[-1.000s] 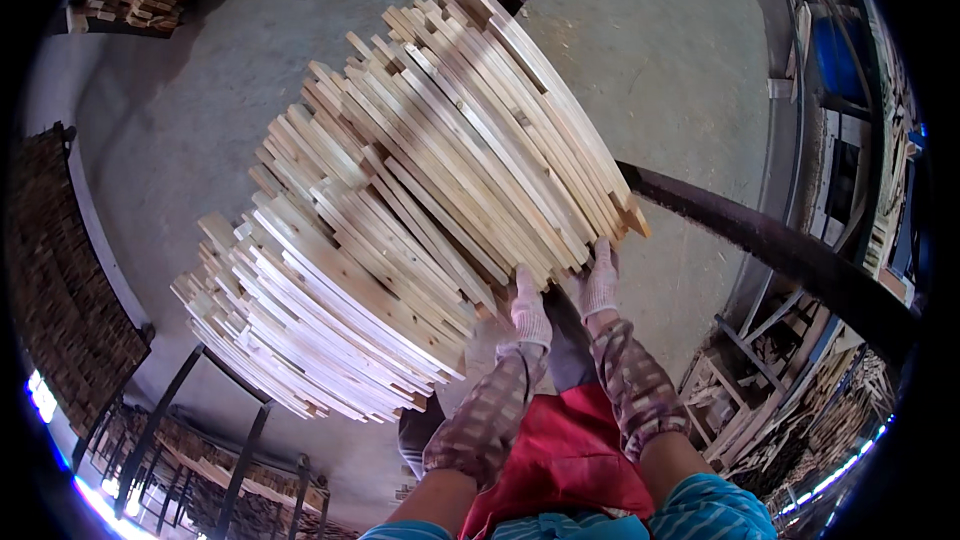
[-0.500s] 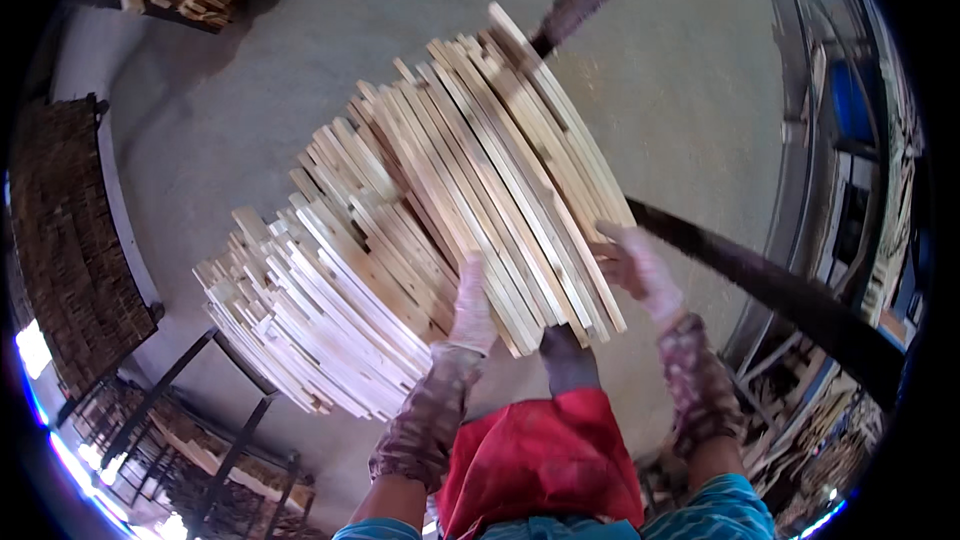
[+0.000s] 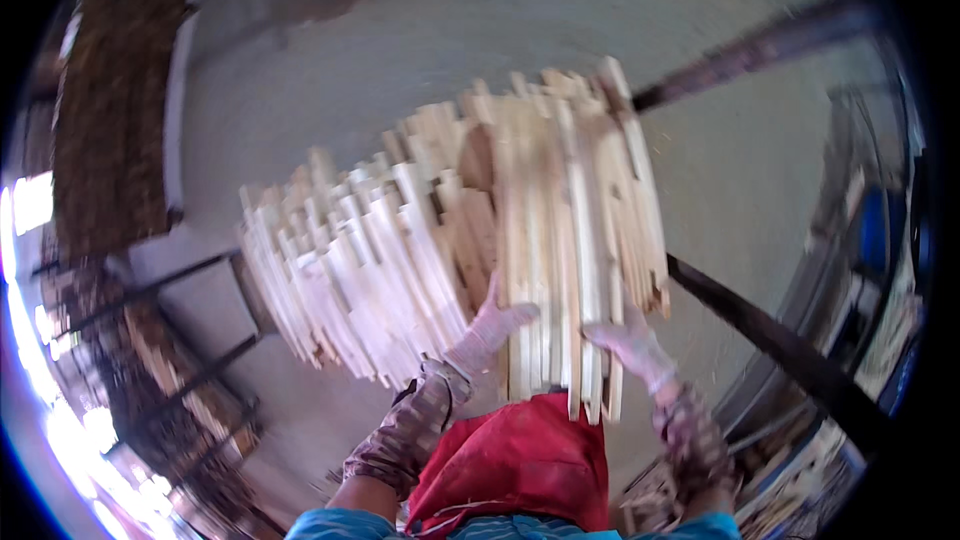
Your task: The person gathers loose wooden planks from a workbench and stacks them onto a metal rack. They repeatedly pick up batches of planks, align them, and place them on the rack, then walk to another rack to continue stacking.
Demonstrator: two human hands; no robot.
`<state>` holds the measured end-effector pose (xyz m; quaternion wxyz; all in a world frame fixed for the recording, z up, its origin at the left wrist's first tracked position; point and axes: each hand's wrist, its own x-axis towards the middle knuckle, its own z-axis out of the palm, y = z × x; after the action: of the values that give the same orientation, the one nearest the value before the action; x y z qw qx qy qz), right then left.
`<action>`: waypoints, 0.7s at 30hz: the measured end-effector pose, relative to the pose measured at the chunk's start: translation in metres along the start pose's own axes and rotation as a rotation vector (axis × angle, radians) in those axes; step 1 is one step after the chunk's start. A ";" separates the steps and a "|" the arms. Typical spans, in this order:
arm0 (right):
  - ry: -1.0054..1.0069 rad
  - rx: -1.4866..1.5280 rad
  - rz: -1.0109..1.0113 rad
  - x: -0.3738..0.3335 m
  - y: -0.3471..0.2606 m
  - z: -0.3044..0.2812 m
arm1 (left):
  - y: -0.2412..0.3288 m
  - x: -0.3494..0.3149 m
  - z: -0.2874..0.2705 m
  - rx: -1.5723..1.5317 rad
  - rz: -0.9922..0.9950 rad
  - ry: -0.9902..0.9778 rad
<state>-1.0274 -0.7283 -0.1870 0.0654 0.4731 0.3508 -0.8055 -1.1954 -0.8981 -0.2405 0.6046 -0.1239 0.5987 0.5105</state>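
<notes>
Hands in pale gloves grip a big fanned bundle of wooden slats (image 3: pixel 480 240) held out over the grey concrete floor (image 3: pixel 330 70), the left hand (image 3: pixel 487 328) pressed under its middle and the right hand (image 3: pixel 628 342) closed on the lower right ends, above a red cloth (image 3: pixel 515 465).

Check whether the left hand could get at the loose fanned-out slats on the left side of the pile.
Probably yes. The left hand already rests on the pile of wooden slats right beside the fanned-out slats, with nothing between; the right hand supports the other side.
</notes>
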 end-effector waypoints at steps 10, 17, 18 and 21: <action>-0.009 -0.207 -0.174 -0.043 0.076 0.192 | 0.014 -0.144 -0.185 -0.211 0.159 -0.065; -0.227 -0.236 0.014 -0.001 0.152 0.461 | 0.003 -0.238 -0.453 -0.167 0.294 0.169; -0.274 -0.233 0.033 0.009 0.172 0.498 | 0.000 -0.246 -0.499 -0.191 0.296 0.207; -0.382 -0.297 0.094 0.066 0.242 0.600 | 0.013 -0.278 -0.608 -0.159 0.352 0.283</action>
<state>-1.3872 -1.2703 -0.1788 0.2369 0.3131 0.4244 -0.8159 -1.5027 -1.4853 -0.1518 0.4047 -0.1351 0.6479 0.6310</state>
